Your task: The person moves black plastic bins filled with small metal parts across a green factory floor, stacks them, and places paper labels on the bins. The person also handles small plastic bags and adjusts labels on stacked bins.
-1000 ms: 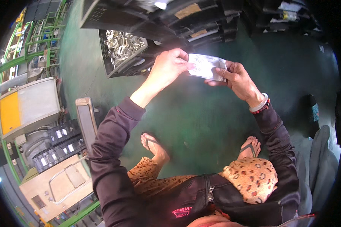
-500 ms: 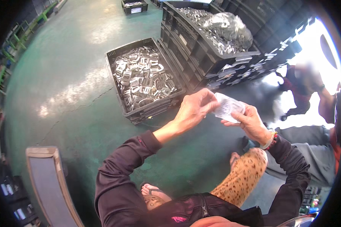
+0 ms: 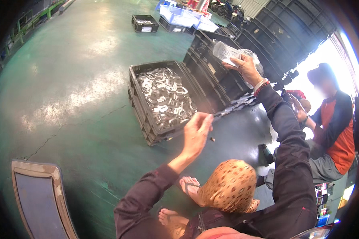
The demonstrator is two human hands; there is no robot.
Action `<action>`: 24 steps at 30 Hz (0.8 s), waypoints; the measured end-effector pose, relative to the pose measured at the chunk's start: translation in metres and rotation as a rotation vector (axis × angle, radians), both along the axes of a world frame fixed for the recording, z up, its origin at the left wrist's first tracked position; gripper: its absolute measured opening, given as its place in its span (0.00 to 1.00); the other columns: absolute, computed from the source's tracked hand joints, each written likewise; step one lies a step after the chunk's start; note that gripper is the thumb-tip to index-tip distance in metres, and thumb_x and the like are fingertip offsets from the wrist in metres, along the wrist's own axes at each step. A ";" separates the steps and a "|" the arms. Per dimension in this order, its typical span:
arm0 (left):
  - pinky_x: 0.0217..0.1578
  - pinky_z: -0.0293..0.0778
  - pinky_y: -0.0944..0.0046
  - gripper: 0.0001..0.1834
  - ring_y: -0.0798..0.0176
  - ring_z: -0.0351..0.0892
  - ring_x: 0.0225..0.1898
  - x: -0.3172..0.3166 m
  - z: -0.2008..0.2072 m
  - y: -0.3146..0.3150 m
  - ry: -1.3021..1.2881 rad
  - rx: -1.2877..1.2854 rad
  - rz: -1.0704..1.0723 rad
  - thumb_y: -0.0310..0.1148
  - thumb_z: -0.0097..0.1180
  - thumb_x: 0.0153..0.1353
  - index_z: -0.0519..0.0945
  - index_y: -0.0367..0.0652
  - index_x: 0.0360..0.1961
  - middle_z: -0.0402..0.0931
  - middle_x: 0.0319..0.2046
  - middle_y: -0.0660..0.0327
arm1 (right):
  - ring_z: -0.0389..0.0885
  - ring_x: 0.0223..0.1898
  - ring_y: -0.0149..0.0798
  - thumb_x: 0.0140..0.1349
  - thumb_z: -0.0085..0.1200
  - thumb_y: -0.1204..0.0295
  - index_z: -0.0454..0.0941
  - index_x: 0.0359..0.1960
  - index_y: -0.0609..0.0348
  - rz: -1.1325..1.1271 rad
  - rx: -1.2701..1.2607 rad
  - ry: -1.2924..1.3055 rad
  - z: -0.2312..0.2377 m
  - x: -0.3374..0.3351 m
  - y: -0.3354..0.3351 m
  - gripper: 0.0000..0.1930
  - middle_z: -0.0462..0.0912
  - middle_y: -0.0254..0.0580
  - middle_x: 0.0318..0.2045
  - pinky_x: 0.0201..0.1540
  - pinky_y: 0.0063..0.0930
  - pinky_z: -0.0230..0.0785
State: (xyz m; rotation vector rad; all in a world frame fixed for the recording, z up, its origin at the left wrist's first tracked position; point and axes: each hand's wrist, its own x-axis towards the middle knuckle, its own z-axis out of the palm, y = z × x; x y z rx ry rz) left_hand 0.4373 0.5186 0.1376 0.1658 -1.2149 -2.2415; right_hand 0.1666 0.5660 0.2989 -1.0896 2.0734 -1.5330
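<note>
My right hand (image 3: 247, 68) is raised to the upper right and grips a clear plastic packet (image 3: 226, 51) with pale contents, above a stack of black crates (image 3: 211, 75). My left hand (image 3: 196, 133) hangs lower, apart from the packet, with its fingers drawn together and nothing visible in them. It hovers by the near right corner of a black crate (image 3: 141, 107) on the green floor, filled with several shiny metal parts (image 3: 165, 99). A small dark bit (image 3: 212, 139) lies on the floor beside that hand.
Another person (image 3: 333, 119) in an orange and black top sits at the right. A blue panel with a worn frame (image 3: 40, 195) stands at lower left. Far off lie a small black crate (image 3: 144, 22) and blue trays (image 3: 179, 16). My bare feet (image 3: 187, 187) rest below.
My left hand has let go of the packet and dropped toward the crate of metal parts. My right hand has lifted the packet up and to the right. The view has swung leftward.
</note>
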 end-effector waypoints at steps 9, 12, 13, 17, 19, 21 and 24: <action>0.54 0.58 0.48 0.09 0.51 0.62 0.53 0.044 -0.059 -0.139 -0.631 -0.988 0.675 0.37 0.61 0.60 0.80 0.47 0.39 0.72 0.46 0.60 | 0.83 0.49 0.43 0.67 0.53 0.73 0.69 0.54 0.67 0.009 -0.089 -0.045 -0.010 -0.017 0.000 0.17 0.79 0.48 0.52 0.53 0.31 0.78; 0.58 0.55 0.44 0.21 0.49 0.56 0.59 0.017 -0.074 -0.166 -0.761 -0.937 0.666 0.45 0.62 0.60 0.75 0.48 0.51 0.63 0.55 0.55 | 0.83 0.48 0.39 0.67 0.54 0.70 0.69 0.54 0.65 -0.042 -0.029 -0.046 -0.008 -0.015 0.001 0.18 0.79 0.44 0.50 0.52 0.29 0.76; 0.60 0.53 0.43 0.25 0.48 0.54 0.61 0.005 -0.077 -0.167 -0.793 -0.914 0.663 0.47 0.63 0.60 0.73 0.48 0.54 0.60 0.57 0.54 | 0.83 0.47 0.37 0.66 0.55 0.67 0.70 0.55 0.62 -0.101 0.015 -0.051 -0.006 -0.016 0.000 0.19 0.80 0.42 0.49 0.52 0.27 0.74; 0.65 0.47 0.42 0.37 0.44 0.49 0.65 -0.039 -0.086 -0.175 -0.759 -0.806 0.627 0.51 0.65 0.57 0.64 0.49 0.62 0.53 0.62 0.49 | 0.83 0.46 0.36 0.65 0.57 0.65 0.69 0.56 0.61 -0.187 0.069 -0.087 -0.001 -0.009 -0.002 0.21 0.79 0.40 0.50 0.49 0.24 0.73; 0.65 0.46 0.42 0.36 0.44 0.48 0.66 -0.048 -0.088 -0.174 -0.790 -0.781 0.535 0.48 0.65 0.57 0.65 0.46 0.62 0.53 0.63 0.48 | 0.83 0.46 0.35 0.65 0.56 0.64 0.69 0.57 0.61 -0.206 0.105 -0.102 0.000 -0.006 -0.003 0.22 0.79 0.40 0.50 0.47 0.22 0.73; 0.65 0.46 0.42 0.35 0.44 0.49 0.66 -0.050 -0.089 -0.175 -0.764 -0.821 0.545 0.47 0.64 0.58 0.65 0.45 0.62 0.54 0.62 0.48 | 0.83 0.45 0.35 0.65 0.56 0.63 0.68 0.58 0.61 -0.222 0.129 -0.124 0.002 -0.006 -0.004 0.23 0.79 0.39 0.51 0.46 0.20 0.73; 0.65 0.47 0.43 0.33 0.46 0.51 0.66 -0.047 -0.089 -0.176 -0.779 -0.868 0.558 0.47 0.62 0.61 0.65 0.44 0.62 0.57 0.61 0.49 | 0.83 0.45 0.34 0.66 0.56 0.62 0.67 0.59 0.60 -0.228 0.144 -0.146 0.004 -0.005 -0.006 0.24 0.79 0.39 0.52 0.45 0.18 0.72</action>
